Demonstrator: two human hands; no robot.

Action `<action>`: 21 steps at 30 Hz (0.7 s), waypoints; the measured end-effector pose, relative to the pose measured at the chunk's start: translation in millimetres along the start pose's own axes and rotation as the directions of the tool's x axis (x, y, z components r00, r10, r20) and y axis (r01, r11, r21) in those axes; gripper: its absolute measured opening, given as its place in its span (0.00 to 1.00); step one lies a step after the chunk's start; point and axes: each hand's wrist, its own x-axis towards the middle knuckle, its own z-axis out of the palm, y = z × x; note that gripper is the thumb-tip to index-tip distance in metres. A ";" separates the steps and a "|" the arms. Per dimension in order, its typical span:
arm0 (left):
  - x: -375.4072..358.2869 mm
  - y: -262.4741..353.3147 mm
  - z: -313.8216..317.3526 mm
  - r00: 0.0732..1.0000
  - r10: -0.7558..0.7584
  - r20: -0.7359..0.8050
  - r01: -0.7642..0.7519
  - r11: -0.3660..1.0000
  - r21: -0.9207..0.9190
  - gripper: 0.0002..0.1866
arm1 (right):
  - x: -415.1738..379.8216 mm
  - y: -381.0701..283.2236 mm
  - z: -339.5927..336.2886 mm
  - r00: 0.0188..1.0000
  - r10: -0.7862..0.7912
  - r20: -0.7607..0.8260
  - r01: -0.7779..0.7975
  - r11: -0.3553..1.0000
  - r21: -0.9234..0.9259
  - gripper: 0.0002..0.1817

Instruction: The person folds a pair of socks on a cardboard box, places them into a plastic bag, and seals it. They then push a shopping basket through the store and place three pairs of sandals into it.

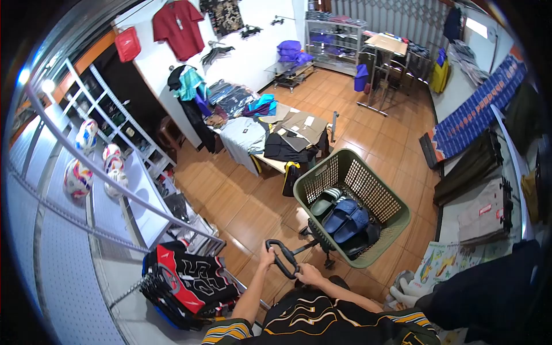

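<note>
Both my hands are closed around the black handle (283, 259) of a wheeled basket cart. My left hand (266, 255) wraps its left side, and my right hand (309, 275) grips the right end. A dark shaft joins the handle to the olive green basket (397, 230), which has perforated walls. Inside lie several slide sandals: a green one with white stripes (325, 202), blue ones (348, 221) and black ones (367, 238). Part of the cart's wheeled base shows under the basket.
A low table with folded shirts (244, 135) and trousers (302, 127) stands ahead. Red and black jerseys (187, 279) hang at my left, near a shelf with several balls (79, 178). Garments (486, 213) hang along the right wall. Tiled floor (224, 195) runs between them.
</note>
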 end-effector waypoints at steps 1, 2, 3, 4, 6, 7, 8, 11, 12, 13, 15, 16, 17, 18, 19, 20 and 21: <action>6.3 5.1 14.8 1.000 -0.014 0.013 0.014 0.999 -0.029 0.34 | 6.0 7.9 -0.2 0.998 0.059 -0.028 -0.060 0.998 -0.017 0.28; 13.7 11.4 27.8 0.998 -0.035 0.060 0.039 0.997 -0.071 0.38 | 12.8 16.3 -2.4 0.993 0.110 -0.047 -0.110 0.994 -0.007 0.29; 19.4 22.8 40.5 0.991 -0.057 0.125 0.062 0.997 -0.037 0.39 | 13.8 17.7 -8.9 0.983 0.151 -0.106 -0.153 0.988 -0.012 0.28; 25.3 28.1 55.2 0.986 -0.063 0.152 0.073 0.996 -0.061 0.39 | 11.6 18.0 -16.6 0.968 0.191 -0.165 -0.197 0.980 -0.016 0.27; 34.1 44.5 83.8 0.973 -0.089 0.214 0.106 0.992 -0.072 0.39 | 13.1 19.7 -33.4 0.921 0.292 -0.258 -0.298 0.955 0.017 0.26; 37.4 55.2 97.8 0.966 -0.092 0.241 0.111 0.992 -0.066 0.40 | 15.3 25.1 -43.6 0.906 0.315 -0.281 -0.317 0.947 0.041 0.26; 40.7 66.0 112.0 0.959 -0.096 0.266 0.116 0.991 -0.059 0.40 | 16.7 31.8 -55.4 0.891 0.339 -0.303 -0.336 0.940 0.064 0.26; 63.5 74.1 157.2 0.942 -0.096 0.320 0.111 0.993 -0.029 0.38 | 23.4 57.2 -81.5 0.840 0.366 -0.401 -0.345 0.930 0.126 0.28; 68.0 80.5 170.9 0.944 -0.067 0.323 0.069 0.998 0.006 0.37 | 23.2 61.6 -94.4 0.828 0.383 -0.410 -0.357 0.923 0.143 0.29; 75.7 89.0 185.7 0.945 -0.038 0.324 0.026 0.999 0.040 0.36 | 26.3 66.2 -109.5 0.816 0.398 -0.420 -0.365 0.917 0.159 0.29; 73.1 111.7 208.1 0.955 -0.033 0.295 0.021 0.999 0.044 0.23 | 33.2 80.1 -134.8 0.789 0.404 -0.463 -0.365 0.914 0.176 0.30; 69.6 128.1 219.2 0.954 -0.037 0.298 0.020 0.998 0.061 0.21 | 38.1 89.9 -148.6 0.775 0.406 -0.484 -0.365 0.913 0.182 0.31; 73.1 142.4 235.4 0.953 -0.041 0.301 0.019 0.997 0.076 0.20 | 42.2 97.7 -169.3 0.787 0.426 -0.445 -0.393 0.904 0.169 0.31; 80.7 148.5 247.5 0.936 -0.025 0.351 -0.001 0.997 0.074 0.21 | 45.2 104.9 -188.5 0.798 0.447 -0.404 -0.422 0.893 0.155 0.32; 86.1 153.9 260.7 0.939 -0.079 0.335 0.034 0.990 0.137 0.22 | 48.5 110.9 -206.3 0.806 0.470 -0.360 -0.450 0.881 0.142 0.33; 93.1 159.8 273.5 0.936 -0.011 0.352 -0.053 0.984 0.171 0.25 | 52.4 116.7 -223.4 0.806 0.497 -0.323 -0.483 0.866 0.127 0.33; 103.2 157.4 288.6 0.927 0.059 0.371 -0.141 0.970 0.199 0.29 | 57.7 125.4 -241.7 0.802 0.522 -0.289 -0.515 0.850 0.108 0.33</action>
